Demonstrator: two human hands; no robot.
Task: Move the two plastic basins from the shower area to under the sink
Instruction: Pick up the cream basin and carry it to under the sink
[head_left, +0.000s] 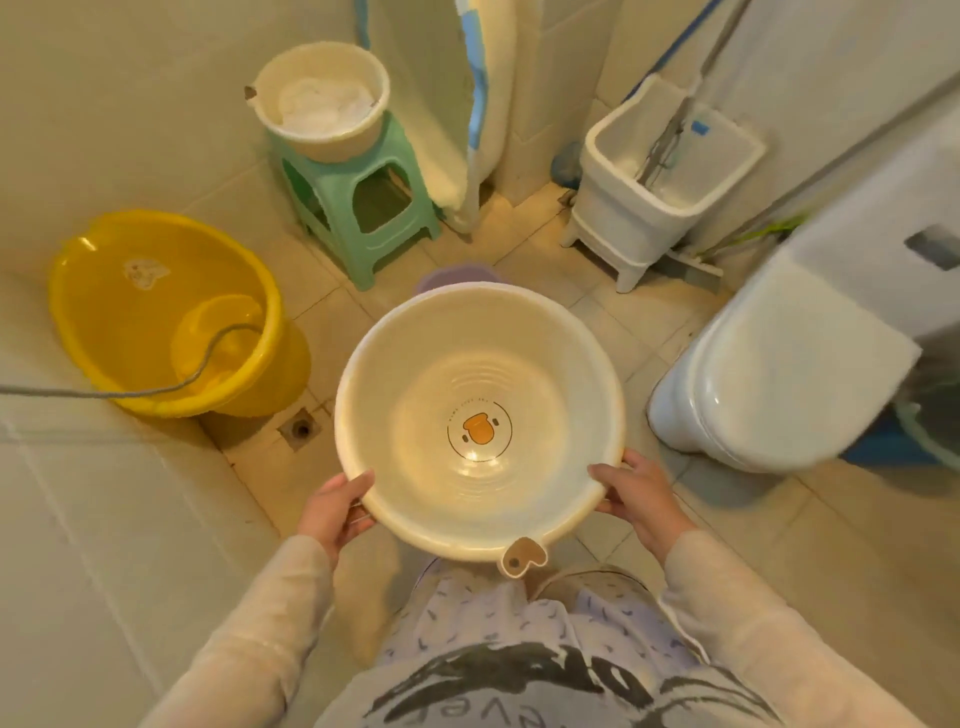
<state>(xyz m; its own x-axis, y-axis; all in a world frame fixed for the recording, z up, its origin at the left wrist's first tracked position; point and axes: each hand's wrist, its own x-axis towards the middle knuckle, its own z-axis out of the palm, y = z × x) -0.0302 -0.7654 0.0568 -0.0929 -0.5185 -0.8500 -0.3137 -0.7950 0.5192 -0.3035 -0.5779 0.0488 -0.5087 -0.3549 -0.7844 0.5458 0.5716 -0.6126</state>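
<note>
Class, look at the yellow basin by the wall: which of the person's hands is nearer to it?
Left. The left hand grips the cream basin on the rim's side facing the yellow basin; the right hand holds the opposite rim, nearer the toilet.

We see a ring of tiny lettering around the orange emblem in the cream basin (480, 422), too small to read. Large dark upside-down letters on the person's shirt (524, 686) show "eve" clearly; the rest we cannot make out.
</note>
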